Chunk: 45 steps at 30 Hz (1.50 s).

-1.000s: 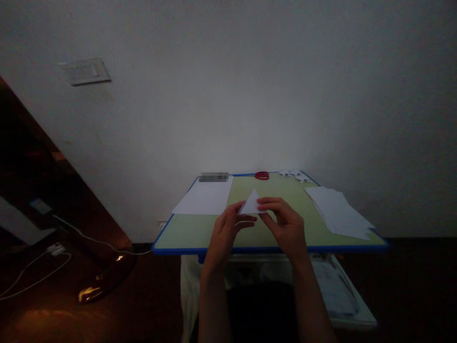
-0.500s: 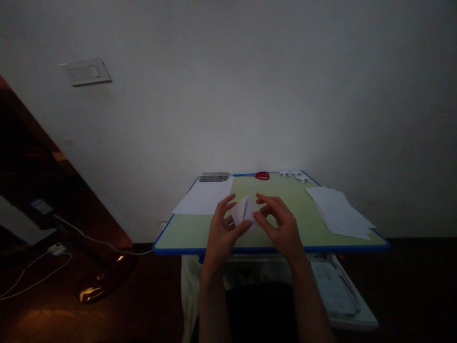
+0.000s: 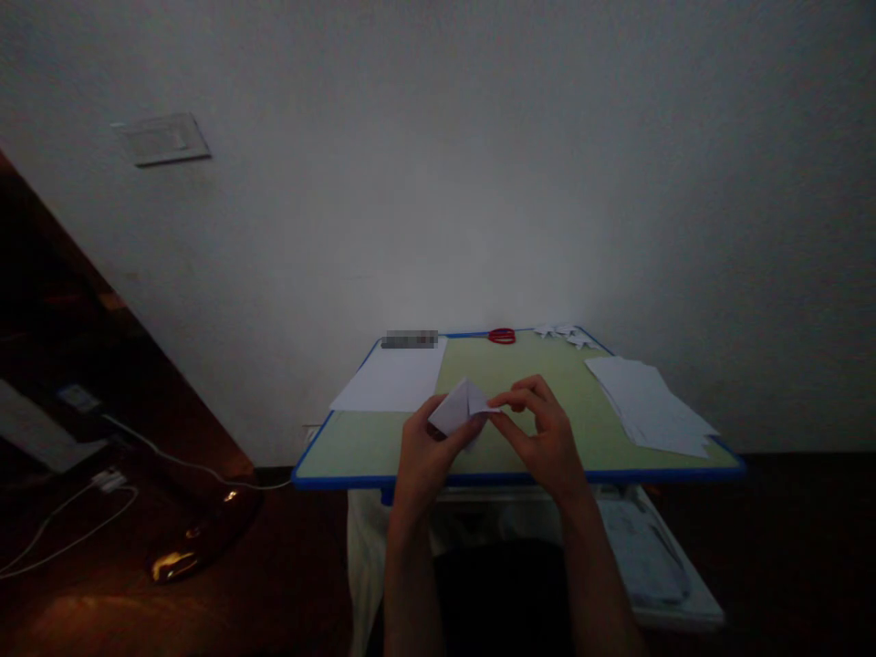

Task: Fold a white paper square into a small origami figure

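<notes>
Left hand (image 3: 422, 454) grips the folded paper (image 3: 452, 411) at its lower left, thumb across the near face, the other fingers mostly hidden behind. Right hand (image 3: 547, 440) pinches the paper's right-hand corner between thumb and forefinger; its remaining fingers are bent and clear of the paper. The paper is at the middle of the near half of the table (image 3: 370, 447), seemingly held above the top, its peak pointing away from the person.

Principal risk, in my judgement: a crooked or torn crease, should the right hand pull the corner harder than the left thumb holds. Second risk: layers slipping out of line, since the paper appears to have no flat surface backing it. The dim light could add to either fault by making edges hard to match.

Farther out, the loose sheets (image 3: 643, 401) at the right lie unevenly fanned near the table's edge; a stray elbow could push some off. The flat sheet (image 3: 393, 379) at the left appears to carry only a small dark object, too blurred to identify, at its far end. The scissors (image 3: 502, 336) and small folded pieces (image 3: 580, 343) sit by the far edge, at little risk.

Against the frame half a second ago: the paper leans further left, and its right-hand corner projects as a narrow point. The right forefinger, raised apart from its thumb then, now meets it at that corner. The sheets, scissors and small pieces show no change.
</notes>
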Tool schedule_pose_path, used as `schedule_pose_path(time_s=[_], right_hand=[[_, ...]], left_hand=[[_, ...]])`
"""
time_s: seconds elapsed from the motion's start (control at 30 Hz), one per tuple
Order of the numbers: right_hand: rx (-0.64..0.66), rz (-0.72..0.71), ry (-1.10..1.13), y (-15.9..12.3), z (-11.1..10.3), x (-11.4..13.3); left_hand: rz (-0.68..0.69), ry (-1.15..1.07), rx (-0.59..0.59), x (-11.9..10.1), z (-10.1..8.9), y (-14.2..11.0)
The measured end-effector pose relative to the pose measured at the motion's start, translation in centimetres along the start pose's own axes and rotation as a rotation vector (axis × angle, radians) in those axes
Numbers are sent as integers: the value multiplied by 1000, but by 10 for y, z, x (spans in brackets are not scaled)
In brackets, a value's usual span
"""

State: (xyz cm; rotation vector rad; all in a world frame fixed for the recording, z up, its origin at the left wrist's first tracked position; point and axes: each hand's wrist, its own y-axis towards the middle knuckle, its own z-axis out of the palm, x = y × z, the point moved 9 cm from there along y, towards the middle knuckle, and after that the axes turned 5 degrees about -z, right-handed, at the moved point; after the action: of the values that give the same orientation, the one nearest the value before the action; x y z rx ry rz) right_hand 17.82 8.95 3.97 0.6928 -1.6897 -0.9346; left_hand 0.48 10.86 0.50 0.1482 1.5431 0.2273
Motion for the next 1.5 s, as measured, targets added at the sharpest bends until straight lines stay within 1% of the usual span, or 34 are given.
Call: schedule_pose_path(time_s=[0.13,0.2,0.37,0.43,0.6,0.8,0.9,1.03,1.13,1.27,1.4,1.5], right_hand=[[84,40,102,-2,6,2],[100,66,121,-2,8,4],[51,164,135,-2,9,-1],[32,188,155,-2,10,-4],[45,136,114,-1,14,1],[10,177,111,-4,10,-2],[22,155,107,-3,10,-2],[39,82,77,0,9,6],[12,67,55,2,6,7],[-21,74,60,1,3,4],[-24,44,84,3,2,6],[-71,82,104,3,-3,0]], left_hand=[[25,62,10,-3,1,0],[47,64,11,-6,1,-1],[80,101,-20,-11,2,-3],[77,84,-9,-10,5,-3],[84,3,92,-8,16,-5],[116,11,41,-13,7,-5],[125,20,20,-14,4,-6],[137,9,64,-16,7,-8],[161,33,107,-19,11,-9],[184,59,104,-19,11,-9],[166,14,117,-16,11,-8],[151,7,104,-16,10,-9]])
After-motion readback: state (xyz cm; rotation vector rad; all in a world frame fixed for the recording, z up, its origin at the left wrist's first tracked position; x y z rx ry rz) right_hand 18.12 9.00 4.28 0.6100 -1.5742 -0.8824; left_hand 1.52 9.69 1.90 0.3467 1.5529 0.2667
